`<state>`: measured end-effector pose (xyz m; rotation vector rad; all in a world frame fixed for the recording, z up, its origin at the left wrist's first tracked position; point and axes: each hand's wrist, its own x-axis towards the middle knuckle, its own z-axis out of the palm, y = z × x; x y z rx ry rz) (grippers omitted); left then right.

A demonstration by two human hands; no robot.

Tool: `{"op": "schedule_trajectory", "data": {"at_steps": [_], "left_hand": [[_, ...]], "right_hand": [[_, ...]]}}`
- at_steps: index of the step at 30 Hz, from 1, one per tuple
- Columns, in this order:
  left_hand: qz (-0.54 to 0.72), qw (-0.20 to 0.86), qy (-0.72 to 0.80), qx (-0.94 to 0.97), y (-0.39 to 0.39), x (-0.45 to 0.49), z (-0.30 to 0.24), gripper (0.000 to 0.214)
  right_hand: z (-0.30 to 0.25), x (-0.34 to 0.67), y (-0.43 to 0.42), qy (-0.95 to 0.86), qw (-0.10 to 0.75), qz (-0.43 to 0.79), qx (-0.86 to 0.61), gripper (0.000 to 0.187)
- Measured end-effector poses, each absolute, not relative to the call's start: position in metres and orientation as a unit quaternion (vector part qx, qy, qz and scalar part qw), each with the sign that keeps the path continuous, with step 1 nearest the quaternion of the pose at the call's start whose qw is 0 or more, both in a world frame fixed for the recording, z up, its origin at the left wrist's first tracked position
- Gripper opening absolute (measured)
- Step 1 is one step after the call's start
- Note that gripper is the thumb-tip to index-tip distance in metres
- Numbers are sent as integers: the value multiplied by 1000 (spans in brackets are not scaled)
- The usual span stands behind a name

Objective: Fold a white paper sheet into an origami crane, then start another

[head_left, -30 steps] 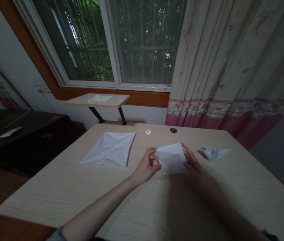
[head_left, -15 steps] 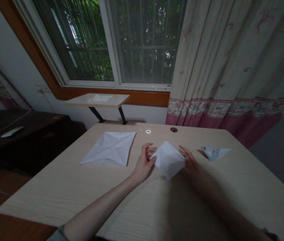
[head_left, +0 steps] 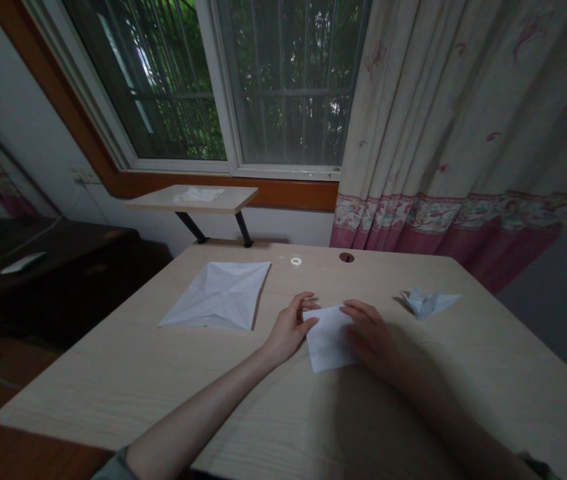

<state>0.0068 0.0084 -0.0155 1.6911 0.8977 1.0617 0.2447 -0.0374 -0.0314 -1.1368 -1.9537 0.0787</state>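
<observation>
A folded white paper square (head_left: 328, 343) is between my two hands, low over the desk. My left hand (head_left: 291, 328) pinches its upper left corner, thumb on top and fingers behind. At the paper's right edge is my right hand (head_left: 371, 333), its fingers curled along the upper right corner; its thumb is in shadow. To the left lies a larger creased sheet of white paper (head_left: 221, 297), spread flat. A folded paper crane (head_left: 428, 303) rests on the right side of the desk.
The light wooden desk (head_left: 163, 380) carries a small raised shelf (head_left: 153, 200) at its back left, with folded white paper (head_left: 201, 194) on it. A round cable hole (head_left: 346, 258) sits near the back edge. A curtain (head_left: 413, 213) hangs behind, and a dark table (head_left: 63, 253) stands left.
The folded paper has turned from a diamond to a square lying more level, and has come slightly lower. My right hand has moved left along its edge. The large sheet and crane stay put.
</observation>
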Motion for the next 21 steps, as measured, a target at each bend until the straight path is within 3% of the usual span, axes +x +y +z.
{"op": "schedule_trajectory", "data": {"at_steps": [4, 10, 21], "left_hand": [[436, 424, 363, 706, 8, 7, -17, 52], [437, 291, 399, 751, 6, 4, -13, 34], [311, 184, 342, 867, -4, 3, 0, 26]], "right_hand": [[-31, 244, -42, -849, 333, 26, -410, 43], [-29, 240, -46, -878, 209, 51, -427, 47], [-46, 241, -39, -827, 247, -49, -502, 45]]}}
